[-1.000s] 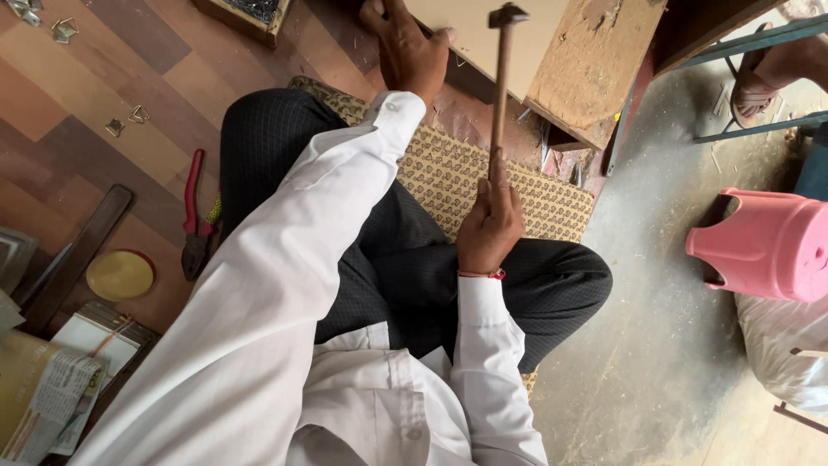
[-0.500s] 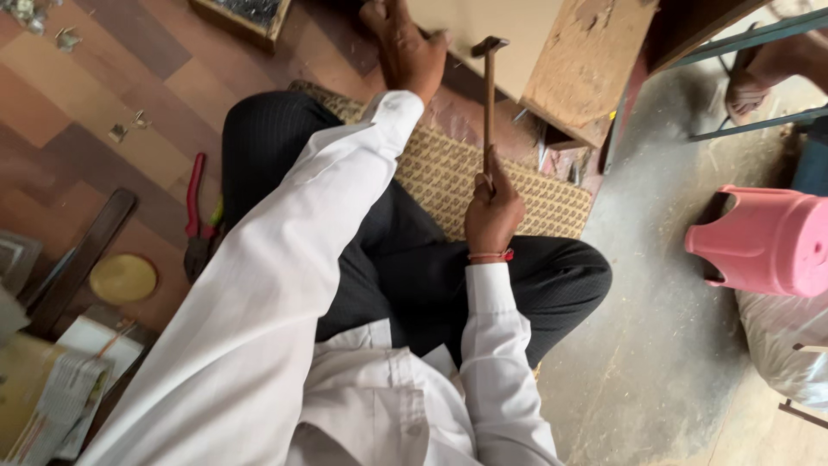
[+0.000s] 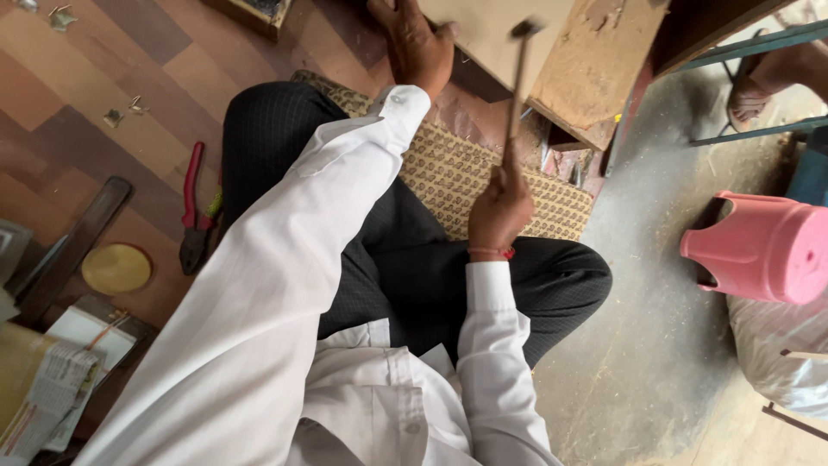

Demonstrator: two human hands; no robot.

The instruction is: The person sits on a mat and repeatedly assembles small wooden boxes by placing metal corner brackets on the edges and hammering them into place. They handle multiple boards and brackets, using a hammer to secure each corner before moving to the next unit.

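I sit cross-legged in black trousers and a white shirt on a woven patterned mat (image 3: 448,177). My right hand (image 3: 500,211) grips the wooden handle of a hammer (image 3: 519,78), whose blurred metal head is over a pale board (image 3: 492,30) at the top. My left hand (image 3: 418,43) presses down on the near edge of that board, fingers curled over it. A second, rougher wooden panel (image 3: 595,73) lies right of the board.
Red-handled pliers (image 3: 194,207) lie on the wood-patterned floor at left, near a round yellow lid (image 3: 116,267) and a dark wooden strip (image 3: 73,250). A pink plastic stool (image 3: 763,246) lies tipped at right. Another person's sandalled foot (image 3: 759,78) shows top right. Papers (image 3: 52,397) sit bottom left.
The hammer has swung down and tilted toward the board; its head is now blurred with motion. My left hand has stayed on the board.
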